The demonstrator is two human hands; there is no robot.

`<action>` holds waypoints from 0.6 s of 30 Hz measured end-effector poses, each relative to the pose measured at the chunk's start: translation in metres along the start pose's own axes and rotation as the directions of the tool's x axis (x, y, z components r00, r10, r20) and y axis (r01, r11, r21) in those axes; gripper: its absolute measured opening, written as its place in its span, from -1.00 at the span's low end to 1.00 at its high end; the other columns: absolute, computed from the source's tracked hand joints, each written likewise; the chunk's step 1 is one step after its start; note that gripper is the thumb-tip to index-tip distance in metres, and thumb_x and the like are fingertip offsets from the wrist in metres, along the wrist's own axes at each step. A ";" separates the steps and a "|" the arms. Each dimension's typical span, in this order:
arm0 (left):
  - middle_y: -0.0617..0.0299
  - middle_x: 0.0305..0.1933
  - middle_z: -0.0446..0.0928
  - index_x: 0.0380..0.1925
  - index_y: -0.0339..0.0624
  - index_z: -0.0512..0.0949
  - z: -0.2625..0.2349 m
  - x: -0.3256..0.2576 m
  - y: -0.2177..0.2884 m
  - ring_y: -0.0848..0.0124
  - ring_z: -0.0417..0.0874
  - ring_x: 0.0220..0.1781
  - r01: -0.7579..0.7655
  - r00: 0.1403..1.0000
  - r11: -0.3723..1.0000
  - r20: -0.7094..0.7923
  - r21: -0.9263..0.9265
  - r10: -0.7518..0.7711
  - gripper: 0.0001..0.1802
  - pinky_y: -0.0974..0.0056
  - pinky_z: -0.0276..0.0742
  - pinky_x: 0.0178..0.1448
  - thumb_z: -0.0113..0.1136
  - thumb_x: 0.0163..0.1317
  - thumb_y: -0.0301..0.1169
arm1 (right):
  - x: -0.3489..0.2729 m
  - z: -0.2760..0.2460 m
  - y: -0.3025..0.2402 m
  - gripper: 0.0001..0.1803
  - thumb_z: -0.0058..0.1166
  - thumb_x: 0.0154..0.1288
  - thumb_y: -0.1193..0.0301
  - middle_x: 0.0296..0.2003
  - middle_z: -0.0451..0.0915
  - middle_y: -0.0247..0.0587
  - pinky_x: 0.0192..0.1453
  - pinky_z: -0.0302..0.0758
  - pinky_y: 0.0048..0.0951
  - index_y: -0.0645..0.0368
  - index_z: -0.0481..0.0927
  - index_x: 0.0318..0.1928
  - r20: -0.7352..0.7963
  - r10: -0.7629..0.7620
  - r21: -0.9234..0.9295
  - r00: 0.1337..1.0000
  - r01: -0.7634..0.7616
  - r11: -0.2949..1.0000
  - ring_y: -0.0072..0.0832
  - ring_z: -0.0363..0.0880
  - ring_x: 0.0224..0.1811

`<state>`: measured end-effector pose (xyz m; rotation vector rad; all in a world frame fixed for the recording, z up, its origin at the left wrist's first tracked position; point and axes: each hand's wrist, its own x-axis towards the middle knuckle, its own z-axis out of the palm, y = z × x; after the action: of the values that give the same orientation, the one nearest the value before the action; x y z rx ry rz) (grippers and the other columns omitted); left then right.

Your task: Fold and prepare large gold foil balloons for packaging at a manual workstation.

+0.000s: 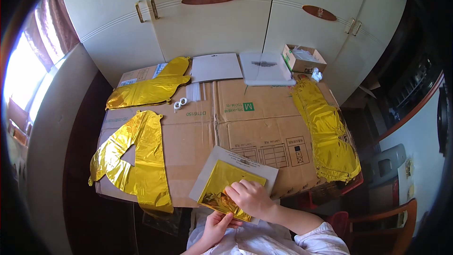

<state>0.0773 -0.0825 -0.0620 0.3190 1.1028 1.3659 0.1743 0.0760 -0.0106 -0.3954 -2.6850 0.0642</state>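
Near the table's front edge, a folded gold foil balloon (229, 179) lies on a grey-white card or sleeve (199, 188). My left hand (218, 227) pinches the lower edge of this stack, thumb on top. Over the foil's lower right part is my right hand (250, 199), its fingers curled onto a crumpled bit of the foil; the fingertips are partly hidden. A flat gold foil balloon shaped like the letter A (151, 170) lies to the left, its lower end hanging past the edge. Another gold foil balloon (146, 89) rests at the back left, and a third (328, 137) along the right side.
Cardboard (188, 132) covers the table. At the back are a white card (217, 68), a clear plastic sleeve (264, 73), a small box (309, 64) and crumpled white material (316, 74). White straws (196, 92) and two white ribbon rolls (180, 104) lie left of centre. A wooden chair (406, 222) stands right.
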 end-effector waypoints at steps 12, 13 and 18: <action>0.11 -0.33 0.65 -0.21 -0.45 0.53 0.012 0.002 -0.002 0.41 0.71 -0.32 -0.073 0.992 0.988 -0.095 0.138 0.087 -0.77 0.34 0.70 -0.24 0.02 0.46 -0.43 | -0.007 -0.006 -0.022 -0.78 0.16 0.05 0.40 -0.48 0.42 -0.45 -0.37 0.51 -0.53 0.11 0.61 -0.23 -0.012 -0.048 0.065 0.999 0.048 0.997 -0.55 0.51 -0.37; 0.12 -0.34 0.64 -0.25 -0.44 0.54 0.013 0.003 -0.002 0.43 0.70 -0.33 -0.072 0.991 0.988 -0.106 0.140 0.087 -0.77 0.34 0.70 -0.25 0.02 0.46 -0.43 | -0.007 -0.005 -0.023 -0.78 0.16 0.05 0.40 -0.48 0.41 -0.45 -0.37 0.51 -0.53 0.11 0.61 -0.24 -0.019 -0.052 0.067 0.998 0.053 0.996 -0.55 0.51 -0.37; 0.20 -0.37 0.62 -0.29 -0.40 0.55 0.007 0.012 -0.014 0.49 0.67 -0.31 -0.152 0.979 0.979 -0.112 0.138 0.168 -0.80 0.36 0.68 -0.20 0.07 0.43 -0.44 | -0.012 -0.006 -0.031 -0.80 0.17 0.04 0.40 -0.48 0.41 -0.46 -0.36 0.52 -0.55 0.11 0.60 -0.26 -0.042 -0.066 0.070 0.997 0.069 0.995 -0.56 0.51 -0.37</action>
<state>0.0890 -0.0730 -0.0738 0.4300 1.2941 1.4753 0.1786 0.0430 -0.0070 -0.2810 -2.6459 0.1310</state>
